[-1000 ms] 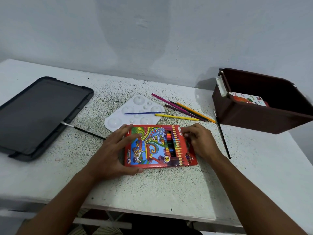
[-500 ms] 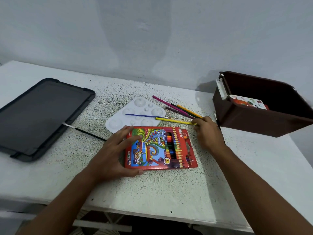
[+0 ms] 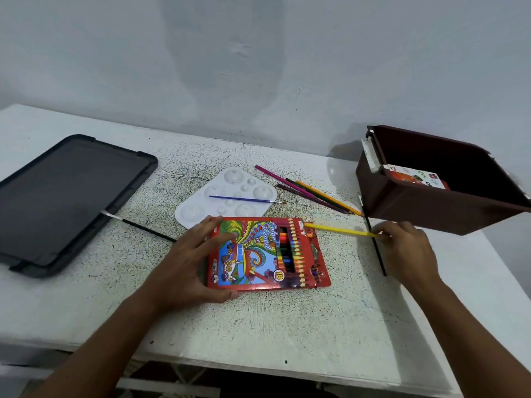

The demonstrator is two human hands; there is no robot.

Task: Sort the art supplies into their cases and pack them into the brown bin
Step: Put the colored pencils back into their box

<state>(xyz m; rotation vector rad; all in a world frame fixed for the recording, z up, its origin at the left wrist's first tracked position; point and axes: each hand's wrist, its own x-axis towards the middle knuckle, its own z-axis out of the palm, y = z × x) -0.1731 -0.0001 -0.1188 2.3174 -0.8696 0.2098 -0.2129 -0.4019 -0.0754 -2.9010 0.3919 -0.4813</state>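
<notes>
Speckled white table [image 3: 287, 320] against a plain grey wall [image 3: 258, 67].

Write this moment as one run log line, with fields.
left hand: holds pencil box flat | right hand: pinches yellow pencil, tip at box | loose pencils: on table | bin: open
</notes>
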